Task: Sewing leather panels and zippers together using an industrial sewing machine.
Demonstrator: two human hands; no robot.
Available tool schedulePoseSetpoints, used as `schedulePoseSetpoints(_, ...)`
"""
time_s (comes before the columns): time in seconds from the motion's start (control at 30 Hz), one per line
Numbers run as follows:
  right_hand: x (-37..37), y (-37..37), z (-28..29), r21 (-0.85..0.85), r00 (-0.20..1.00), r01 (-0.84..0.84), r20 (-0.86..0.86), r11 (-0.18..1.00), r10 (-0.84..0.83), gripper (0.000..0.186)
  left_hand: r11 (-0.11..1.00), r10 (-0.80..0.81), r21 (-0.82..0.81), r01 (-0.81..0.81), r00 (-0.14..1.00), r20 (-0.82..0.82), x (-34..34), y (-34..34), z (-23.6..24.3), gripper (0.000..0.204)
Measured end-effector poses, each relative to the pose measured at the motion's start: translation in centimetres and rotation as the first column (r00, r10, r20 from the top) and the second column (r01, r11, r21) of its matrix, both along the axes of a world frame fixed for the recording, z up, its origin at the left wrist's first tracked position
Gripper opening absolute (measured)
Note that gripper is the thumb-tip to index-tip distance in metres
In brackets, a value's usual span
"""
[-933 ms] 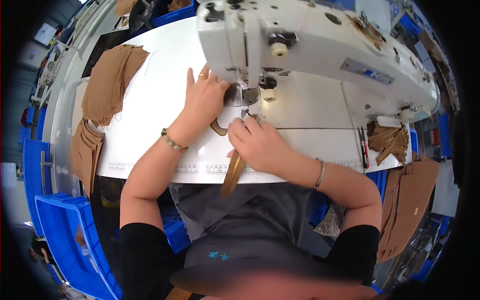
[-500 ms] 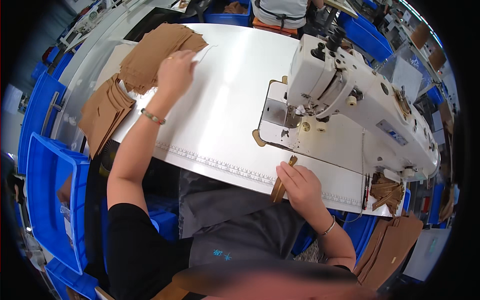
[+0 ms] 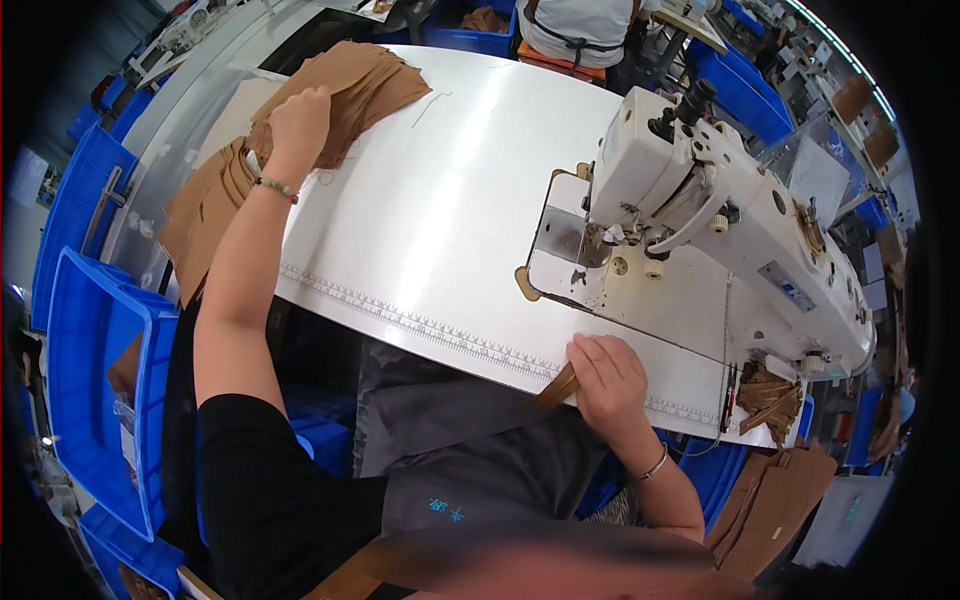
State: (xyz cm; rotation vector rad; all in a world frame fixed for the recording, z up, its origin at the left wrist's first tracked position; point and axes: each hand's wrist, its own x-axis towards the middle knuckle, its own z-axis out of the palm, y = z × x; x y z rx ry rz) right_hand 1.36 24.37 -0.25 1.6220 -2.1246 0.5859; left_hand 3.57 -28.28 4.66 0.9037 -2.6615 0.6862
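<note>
well left of the sewing machine (image 3: 735, 215), the left hand (image 3: 300, 125), fingers curled, is at the stack of brown fabric pieces (image 3: 378, 90) — touching or just above, unclear; on the machine's near side the right hand (image 3: 608, 382) grips a brown strip (image 3: 558, 389), its end at the edge of the white tabletop (image 3: 440, 210); by the machine's right end — a pile of brown strips (image 3: 768, 400)

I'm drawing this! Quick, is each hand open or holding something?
Left hand: at brown fabric stack; grip can't be told.
Right hand: closed, holding brown strip.
</note>
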Motion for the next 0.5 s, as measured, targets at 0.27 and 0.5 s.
schedulePoseSetpoints(0.27, 0.1, 0.1, 0.2, -0.019, 0.998, 0.015, 0.061, 1.000, -0.014, 0.043, -0.270, 0.452, 0.757, 0.594, 0.773, -0.445, 4.4, 9.9, 1.2, 0.030)
schedulePoseSetpoints(0.5, -1.5, -0.8, 0.3, 0.101, 0.986, -0.041, 0.162, 0.994, 0.025, 0.055, -0.712, 0.119, 0.678, 0.182, 0.983, -0.138, 11.3, 25.2, -3.7, 0.036)
